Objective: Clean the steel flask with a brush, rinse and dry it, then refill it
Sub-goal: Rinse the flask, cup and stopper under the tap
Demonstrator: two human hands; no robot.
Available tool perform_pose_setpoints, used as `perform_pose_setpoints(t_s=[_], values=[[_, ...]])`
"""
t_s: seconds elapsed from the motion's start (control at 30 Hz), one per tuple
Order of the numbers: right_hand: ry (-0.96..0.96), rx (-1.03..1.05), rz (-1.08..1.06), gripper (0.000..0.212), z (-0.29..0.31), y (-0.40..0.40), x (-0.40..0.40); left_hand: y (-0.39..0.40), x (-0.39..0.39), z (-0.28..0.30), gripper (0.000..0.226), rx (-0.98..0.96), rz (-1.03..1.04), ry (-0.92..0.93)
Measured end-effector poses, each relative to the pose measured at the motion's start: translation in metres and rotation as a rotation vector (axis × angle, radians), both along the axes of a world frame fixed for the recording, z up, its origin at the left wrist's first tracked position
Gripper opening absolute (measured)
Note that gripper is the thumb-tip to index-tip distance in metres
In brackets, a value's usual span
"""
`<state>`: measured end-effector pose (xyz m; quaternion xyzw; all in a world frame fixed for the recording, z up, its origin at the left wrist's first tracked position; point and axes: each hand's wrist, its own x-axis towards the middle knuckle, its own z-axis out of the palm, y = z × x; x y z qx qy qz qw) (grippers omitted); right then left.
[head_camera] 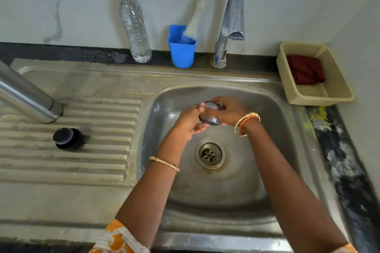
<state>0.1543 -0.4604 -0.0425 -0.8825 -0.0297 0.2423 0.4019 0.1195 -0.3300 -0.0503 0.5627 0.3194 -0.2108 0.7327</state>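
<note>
Over the sink (287, 129), both hands, left hand (188, 122) and right hand (228, 112), grip the steel cap (211, 113); rub every groove (inside too). The flask (26, 96) waits at the drainboard's left edge.

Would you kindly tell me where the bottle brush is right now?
In the head view, the bottle brush stands bristles-down in the blue cup against the back wall, between the plastic water bottle and the tap.
</note>
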Motion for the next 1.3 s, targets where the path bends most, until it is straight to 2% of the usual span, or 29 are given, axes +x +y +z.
perform_pose_setpoints(t_s=[0.07, 0.23, 0.3, 0.4, 0.43, 0.47, 0.53, 0.57, 0.6, 0.67, 0.73, 0.8, 0.87, 0.93, 1.03, 1.13, 1.3], values=[[-0.021, 0.007, 0.026, 0.047, 0.005, 0.0, -0.015, 0.004, -0.009, 0.001, 0.014, 0.085, -0.069, -0.061], [0.086, 0.098, -0.006, 0.046, 0.045, -0.007, -0.029, 0.024, -0.036, 0.009, 0.028, 0.023, -0.149, -0.164], [0.113, 0.319, -0.113, 0.04, 0.059, -0.009, -0.038, 0.031, -0.047, 0.012, 0.033, 0.035, -0.125, -0.173], [0.371, 0.819, -0.11, 0.062, 0.057, -0.019, -0.055, 0.042, -0.066, 0.008, 0.026, 0.195, -0.139, -0.178], [0.426, 0.806, -0.113, 0.063, 0.044, -0.019, -0.061, 0.045, -0.073, 0.006, 0.019, 0.255, -0.144, -0.184], [0.382, 0.619, -0.117, 0.057, 0.032, -0.016, -0.068, 0.048, -0.08, 0.003, 0.011, 0.314, -0.152, -0.196], [0.063, -0.19, 0.006, 0.048, 0.005, -0.01, -0.079, 0.053, -0.092, -0.007, 0.005, 0.48, -0.188, -0.254], [-0.059, -0.399, 0.035, 0.049, -0.003, -0.007, -0.088, 0.056, -0.097, -0.012, 0.005, 0.576, -0.252, -0.278], [-0.089, -0.439, 0.032, 0.05, -0.007, -0.003, -0.094, 0.058, -0.103, -0.017, 0.017, 0.663, -0.323, -0.295], [-0.042, -0.308, -0.028, 0.052, -0.008, 0.002, -0.1, 0.062, -0.114, -0.02, 0.035, 0.782, -0.423, -0.337], [0.055, -0.076, -0.117, 0.057, -0.004, 0.007, -0.101, 0.066, -0.123, -0.02, 0.045, 0.815, -0.407, -0.441], [0.121, 0.114, -0.159, 0.051, 0.003, 0.02, -0.106, 0.073, -0.131, -0.016, 0.052, 0.804, -0.366, -0.515], [0.043, 0.219, -0.179, 0.033, 0.008, 0.039, -0.114, 0.082, -0.14, -0.011, 0.056, 0.827, -0.372, -0.538], [-0.096, 0.289, -0.206, 0.022, 0.011, 0.065, -0.122, 0.095, -0.148, -0.005, 0.051, 0.946, -0.412, -0.552], [-0.187, 0.424, -0.298, 0.027, 0.013, 0.115, -0.129, 0.133, -0.16, 0.001, 0.036, 1.094, -0.314, -0.665], [-0.298, 0.444, -0.328, 0.03, 0.017, 0.168, -0.124, 0.187, -0.17, 0.003, 0.031, 1.165, -0.114, -0.731], [-0.422, 0.316, -0.246, 0.031, 0.013, 0.257, -0.098, 0.268, -0.178, -0.002, 0.038, 1.146, 0.022, -0.697]])
